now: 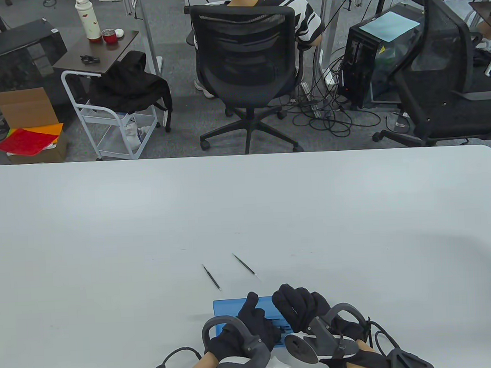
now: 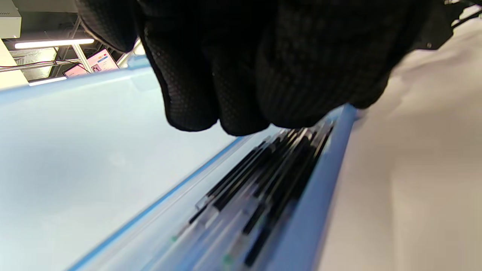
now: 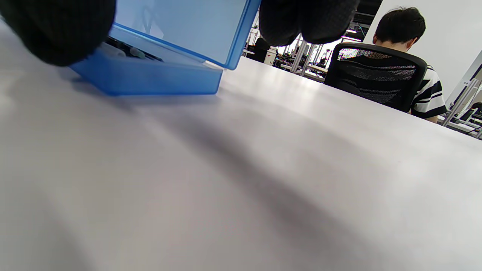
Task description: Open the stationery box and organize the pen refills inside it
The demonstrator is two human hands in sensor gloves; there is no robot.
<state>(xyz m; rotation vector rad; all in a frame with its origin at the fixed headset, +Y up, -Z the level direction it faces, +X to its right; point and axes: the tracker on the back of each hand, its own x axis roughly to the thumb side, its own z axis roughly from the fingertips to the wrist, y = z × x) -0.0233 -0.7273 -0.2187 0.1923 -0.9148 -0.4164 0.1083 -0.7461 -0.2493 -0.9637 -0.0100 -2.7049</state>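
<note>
Both hands [image 1: 277,318] gripping blue stationery box [image 3: 150,75], lid ajar, black pen refills [image 2: 271,177] inside

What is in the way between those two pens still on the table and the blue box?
Nothing visible. The two refills lie on bare table just beyond the blue box, whose lid is raised. Both hands are at the box.

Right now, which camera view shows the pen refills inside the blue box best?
The left wrist view: the refills in the box lie close and unhidden. The table view shows only a dark patch between the hands; the right wrist view shows a few ends under the raised lid.
</note>
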